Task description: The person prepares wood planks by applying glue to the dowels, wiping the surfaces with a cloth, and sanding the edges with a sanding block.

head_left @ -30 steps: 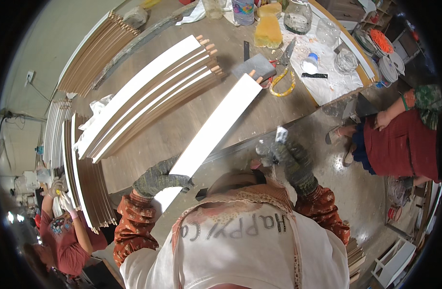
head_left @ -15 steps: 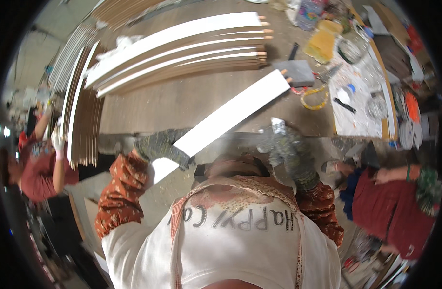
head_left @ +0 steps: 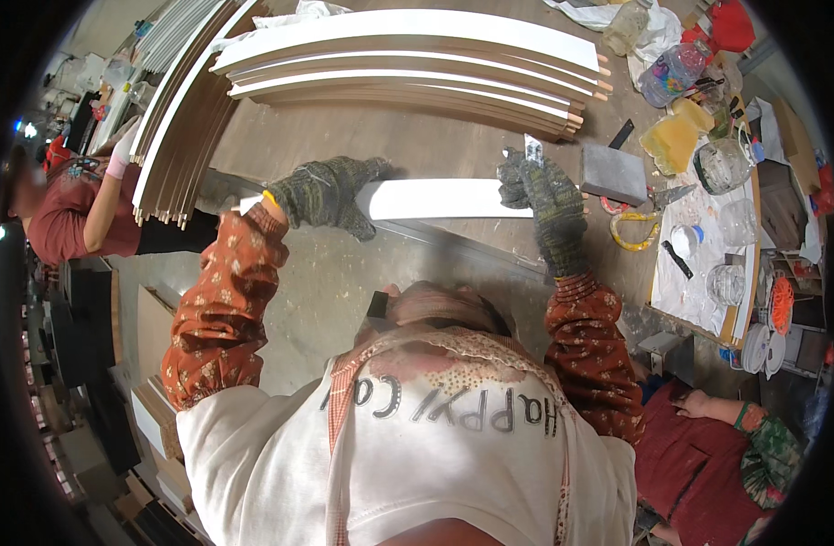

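A long narrow white board lies level in front of me, across the near edge of the table. My left hand, in a dark grey-green knitted glove, is closed around its left part, thumb on the near side and fingers on the far side. A bit of white shows beyond that wrist. My right hand, gloved alike, is at the board's right end with fingers curled. A small shiny silvery-white piece sticks up from these fingers; its kind I cannot make out. The palm side of this hand is hidden.
Stacked white-faced boards with wooden pegs lie at the back; another stack stands left. To the right are a grey block, yellow-handled scissors, a yellow sponge and jars. Co-workers stand at left and lower right.
The board has swung from a slant to nearly level. My left hand has moved up and right; my right hand has come forward onto the board's right end. The view has shifted.
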Available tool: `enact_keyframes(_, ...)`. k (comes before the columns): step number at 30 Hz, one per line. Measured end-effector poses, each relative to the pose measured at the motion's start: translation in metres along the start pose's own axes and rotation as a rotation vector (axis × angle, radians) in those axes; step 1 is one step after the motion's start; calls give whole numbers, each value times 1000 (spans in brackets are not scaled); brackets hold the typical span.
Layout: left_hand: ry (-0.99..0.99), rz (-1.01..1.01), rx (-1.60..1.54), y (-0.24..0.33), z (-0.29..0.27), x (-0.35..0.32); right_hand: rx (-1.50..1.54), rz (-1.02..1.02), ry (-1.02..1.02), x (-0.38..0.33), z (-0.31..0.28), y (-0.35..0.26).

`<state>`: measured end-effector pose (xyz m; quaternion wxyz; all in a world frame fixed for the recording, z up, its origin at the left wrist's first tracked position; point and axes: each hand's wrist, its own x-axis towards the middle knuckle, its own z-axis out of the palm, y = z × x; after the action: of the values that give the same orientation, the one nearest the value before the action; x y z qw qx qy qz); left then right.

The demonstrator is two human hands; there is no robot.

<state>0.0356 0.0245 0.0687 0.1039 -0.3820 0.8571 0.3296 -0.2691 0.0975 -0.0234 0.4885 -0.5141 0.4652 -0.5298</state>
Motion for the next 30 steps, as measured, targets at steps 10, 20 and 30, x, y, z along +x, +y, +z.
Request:
enact_keyframes(10, 692, 346, 173, 27, 45, 20, -370, -190, 84, -17, -8, 14)
enact_keyframes(20, 851, 656, 451, 74, 90, 46, -99, -66, 84, -47, 31, -51)
enact_keyframes(30, 1355, -84, -294, -74, 72, -29, -1502, -156, -168, 17, -135, -60)
